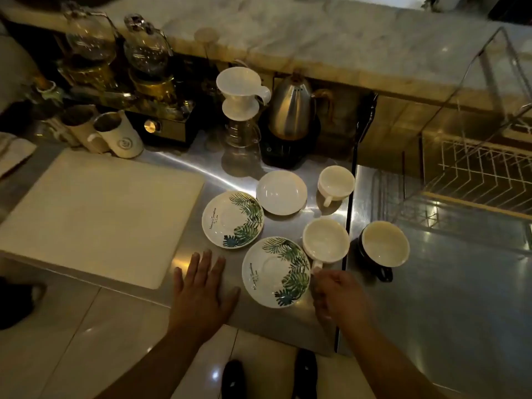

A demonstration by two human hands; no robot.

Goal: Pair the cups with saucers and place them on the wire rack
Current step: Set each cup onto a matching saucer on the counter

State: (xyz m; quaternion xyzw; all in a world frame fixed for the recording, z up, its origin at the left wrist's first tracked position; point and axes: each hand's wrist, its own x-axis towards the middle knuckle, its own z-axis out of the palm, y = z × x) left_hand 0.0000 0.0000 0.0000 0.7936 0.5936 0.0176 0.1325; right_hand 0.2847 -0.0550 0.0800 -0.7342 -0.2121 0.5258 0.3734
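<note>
Two leaf-patterned saucers lie on the steel counter, one further back [232, 219] and one nearer [277, 272]. Behind them sits a plain white saucer [281, 192]. A white cup [335, 182] stands at the back right, and another white cup [326, 240] stands beside the near saucer. A dark cup with a white inside [385, 244] sits further right. My right hand [339, 298] closes its fingers at the handle of the near white cup. My left hand [203, 289] rests flat on the counter, fingers spread, left of the near saucer. The wire rack [486, 171] is at the right, inside a clear case.
A white board [98, 214] covers the counter's left part. A pour-over dripper on a glass server [240, 110], a steel kettle [292, 110], metal jugs [115, 133] and siphon brewers [144, 67] line the back. The counter's front edge runs just below my hands.
</note>
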